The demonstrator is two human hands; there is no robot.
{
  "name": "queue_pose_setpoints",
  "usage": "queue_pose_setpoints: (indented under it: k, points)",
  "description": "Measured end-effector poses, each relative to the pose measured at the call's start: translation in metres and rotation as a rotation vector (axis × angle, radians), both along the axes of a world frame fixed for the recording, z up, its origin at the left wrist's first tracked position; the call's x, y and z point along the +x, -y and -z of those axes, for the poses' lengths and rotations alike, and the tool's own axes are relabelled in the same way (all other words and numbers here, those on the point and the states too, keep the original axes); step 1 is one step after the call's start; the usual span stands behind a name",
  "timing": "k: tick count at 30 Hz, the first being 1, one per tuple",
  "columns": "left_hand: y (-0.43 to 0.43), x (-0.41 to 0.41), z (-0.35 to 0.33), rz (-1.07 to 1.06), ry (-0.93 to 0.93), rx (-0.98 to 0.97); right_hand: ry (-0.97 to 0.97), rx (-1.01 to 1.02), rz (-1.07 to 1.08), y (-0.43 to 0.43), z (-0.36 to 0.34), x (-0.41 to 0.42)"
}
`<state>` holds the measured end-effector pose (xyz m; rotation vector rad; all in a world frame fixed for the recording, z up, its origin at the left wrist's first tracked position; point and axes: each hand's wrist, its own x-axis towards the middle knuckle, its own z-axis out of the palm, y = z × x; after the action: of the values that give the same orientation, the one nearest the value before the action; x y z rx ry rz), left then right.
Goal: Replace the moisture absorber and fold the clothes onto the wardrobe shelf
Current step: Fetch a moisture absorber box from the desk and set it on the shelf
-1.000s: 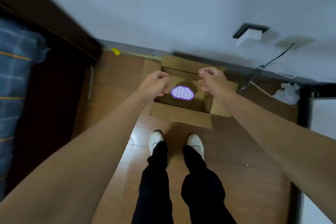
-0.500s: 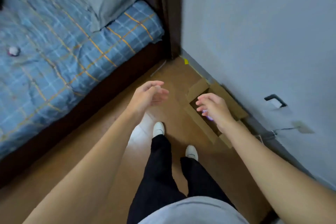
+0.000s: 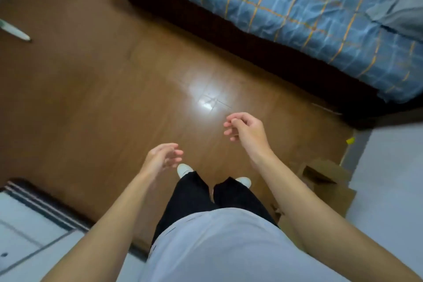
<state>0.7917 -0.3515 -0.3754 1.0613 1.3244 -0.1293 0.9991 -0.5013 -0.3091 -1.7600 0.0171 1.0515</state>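
Left hand, right hand: both grips loose, empty. One cardboard box.

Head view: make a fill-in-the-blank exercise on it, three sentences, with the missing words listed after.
1. The left hand and the right hand both hold ____.
2. The plaid bedsheet is mostly ____ in colour.
3. The cardboard box stands on the wooden floor on the person's ____ side.
Missing words: nothing; blue; right.
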Motion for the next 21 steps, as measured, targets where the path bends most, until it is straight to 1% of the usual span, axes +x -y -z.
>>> queue_pose_setpoints:
  k: [5,9,14,17,21]
  points:
    - [-0.029,-0.12,0.018,-0.274,-0.114,-0.066,-0.008,0.0,-0.307,-0.111,-0.01,-0.052]
    - [-0.06,-0.175,0.019,-0.45,-0.133,-0.109,-0.019,-0.051,-0.476,-0.183,-0.002,-0.099]
    - [-0.124,-0.203,0.005,-0.58,-0.054,-0.071,0.041,-0.189,-0.689,-0.246,0.02,-0.13]
    - [-0.164,-0.206,-0.007,-0.689,0.012,-0.03,0.079,-0.335,-0.786,-0.264,0.042,-0.131]
    - [-0.234,-0.196,-0.018,-0.814,0.096,0.092,0.07,-0.505,-0.818,-0.286,0.07,-0.104]
